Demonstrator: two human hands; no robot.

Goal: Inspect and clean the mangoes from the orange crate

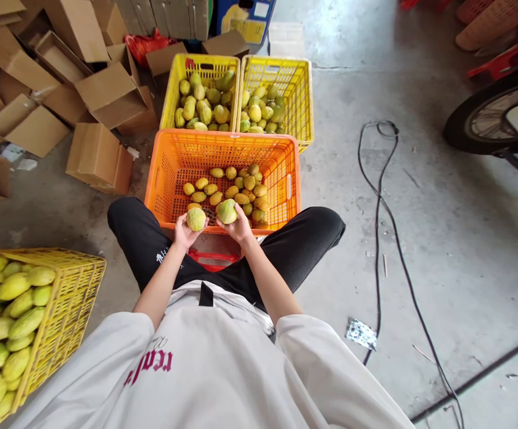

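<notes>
My left hand (186,232) is closed around a round yellow-green papaya (196,219) near the front rim of the orange crate. A greener papaya (226,211) rests in my right hand (239,225), its fingers curled about the fruit's right side and underside. Both fruits are held up over the near side of the orange crate (289,149), a short gap apart. Inside that crate lie several smaller yellow-orange papayas (241,198), mostly toward its middle and right.
Behind stand two yellow crates (306,89) (169,89) with greenish papayas. A yellow crate (75,298) heaped with papayas is at my left. Cardboard boxes (93,155) pile up at far left. A black cable (378,196) and a motorbike wheel (468,119) are on the right.
</notes>
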